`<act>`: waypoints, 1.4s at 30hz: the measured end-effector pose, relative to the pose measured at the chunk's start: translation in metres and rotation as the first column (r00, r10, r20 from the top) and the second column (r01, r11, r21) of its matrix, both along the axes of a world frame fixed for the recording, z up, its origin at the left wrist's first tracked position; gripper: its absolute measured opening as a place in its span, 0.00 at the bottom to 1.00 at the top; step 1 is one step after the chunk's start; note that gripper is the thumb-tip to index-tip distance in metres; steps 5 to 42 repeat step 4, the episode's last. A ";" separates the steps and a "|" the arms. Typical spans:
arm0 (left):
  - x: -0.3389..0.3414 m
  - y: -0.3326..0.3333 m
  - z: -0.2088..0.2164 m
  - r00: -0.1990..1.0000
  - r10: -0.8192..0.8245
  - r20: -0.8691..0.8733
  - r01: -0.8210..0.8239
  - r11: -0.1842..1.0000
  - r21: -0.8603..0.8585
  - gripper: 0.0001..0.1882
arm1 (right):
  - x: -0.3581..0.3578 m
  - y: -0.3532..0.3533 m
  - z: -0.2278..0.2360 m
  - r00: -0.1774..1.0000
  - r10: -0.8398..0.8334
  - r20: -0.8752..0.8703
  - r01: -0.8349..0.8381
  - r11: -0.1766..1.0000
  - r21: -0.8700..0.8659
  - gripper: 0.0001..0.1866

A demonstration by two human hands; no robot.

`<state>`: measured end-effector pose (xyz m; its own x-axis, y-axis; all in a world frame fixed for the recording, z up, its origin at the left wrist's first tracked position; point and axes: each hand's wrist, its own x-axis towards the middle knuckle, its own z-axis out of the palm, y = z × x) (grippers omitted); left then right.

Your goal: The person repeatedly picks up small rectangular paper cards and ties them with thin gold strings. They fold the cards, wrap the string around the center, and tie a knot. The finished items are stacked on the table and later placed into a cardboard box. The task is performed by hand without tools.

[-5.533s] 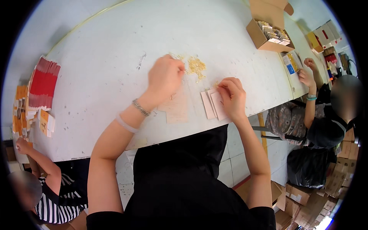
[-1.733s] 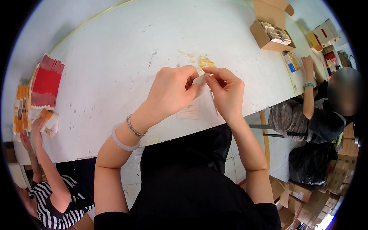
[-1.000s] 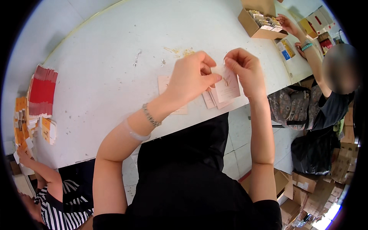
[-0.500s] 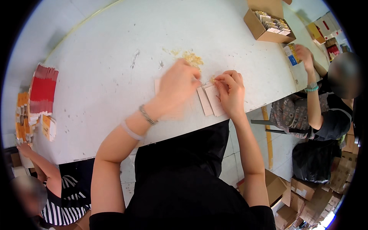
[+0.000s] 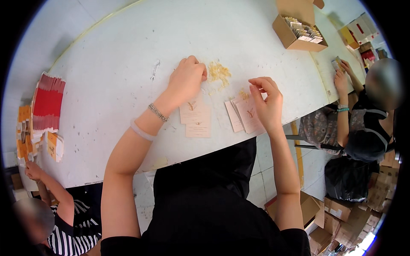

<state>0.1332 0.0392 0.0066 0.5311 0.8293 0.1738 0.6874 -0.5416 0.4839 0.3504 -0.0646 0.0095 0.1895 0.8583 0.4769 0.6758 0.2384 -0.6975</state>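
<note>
My left hand (image 5: 186, 78), fingers curled and pressed together, rests on the table beside a loose pile of small golden pieces (image 5: 219, 73). What its fingertips hold, if anything, is hidden. Two overlapping pale printed cards (image 5: 198, 129) lie below that hand, partly covered by it at the top. My right hand (image 5: 269, 102) is open, thumb and fingers apart, over the right edge of a small fanned stack of similar cards (image 5: 249, 116). The top card bears a little golden mark, and a few golden bits (image 5: 243, 94) sit at its upper edge.
A cardboard box (image 5: 299, 42) packed with cards stands at the far right. Red booklets (image 5: 49, 101) and orange-and-white cards (image 5: 54, 146) are stacked at the left. Co-workers sit on both sides; the right one's hands (image 5: 341, 77) hold a small packet. Cartons (image 5: 337, 209) pile up at lower right.
My left hand has moved left and away from the card stack, uncovering the two cards. My right hand has shifted right and opened. The right co-worker has lifted a small packet.
</note>
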 end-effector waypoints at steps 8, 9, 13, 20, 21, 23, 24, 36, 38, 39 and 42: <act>-0.006 -0.010 0.014 0.993 0.098 0.058 -0.088 0.983 -0.160 0.06 | -0.042 0.002 0.026 0.987 0.020 -0.161 -0.049 0.982 -0.180 0.06; -0.006 -0.010 0.014 0.993 0.098 0.058 -0.088 0.983 -0.160 0.06 | -0.042 0.002 0.026 0.987 0.020 -0.161 -0.049 0.982 -0.180 0.06; -0.006 -0.010 0.014 0.993 0.098 0.058 -0.088 0.983 -0.160 0.06 | -0.042 0.002 0.026 0.987 0.020 -0.161 -0.049 0.982 -0.180 0.06; -0.006 -0.010 0.014 0.993 0.098 0.058 -0.088 0.983 -0.160 0.06 | -0.042 0.002 0.026 0.987 0.020 -0.161 -0.049 0.982 -0.180 0.06; -0.006 -0.010 0.014 0.993 0.098 0.058 -0.088 0.983 -0.160 0.06 | -0.042 0.002 0.026 0.987 0.020 -0.161 -0.049 0.982 -0.180 0.06; -0.006 -0.010 0.014 0.993 0.098 0.058 -0.088 0.983 -0.160 0.06 | -0.042 0.002 0.026 0.987 0.020 -0.161 -0.049 0.982 -0.180 0.06; -0.006 -0.010 0.014 0.993 0.098 0.058 -0.088 0.983 -0.160 0.06 | -0.042 0.002 0.026 0.987 0.020 -0.161 -0.049 0.982 -0.180 0.06; -0.006 -0.010 0.014 0.993 0.098 0.058 -0.088 0.983 -0.160 0.06 | -0.042 0.002 0.026 0.987 0.020 -0.161 -0.049 0.982 -0.180 0.06; -0.006 -0.010 0.014 0.993 0.098 0.058 -0.088 0.983 -0.160 0.06 | -0.042 0.002 0.026 0.987 0.020 -0.161 -0.049 0.982 -0.180 0.06; -0.006 -0.010 0.014 0.993 0.098 0.058 -0.088 0.983 -0.160 0.06 | -0.042 0.002 0.026 0.987 0.020 -0.161 -0.049 0.982 -0.180 0.06; -0.006 -0.010 0.014 0.993 0.098 0.058 -0.088 0.983 -0.160 0.06 | -0.042 0.002 0.026 0.987 0.020 -0.161 -0.049 0.982 -0.180 0.06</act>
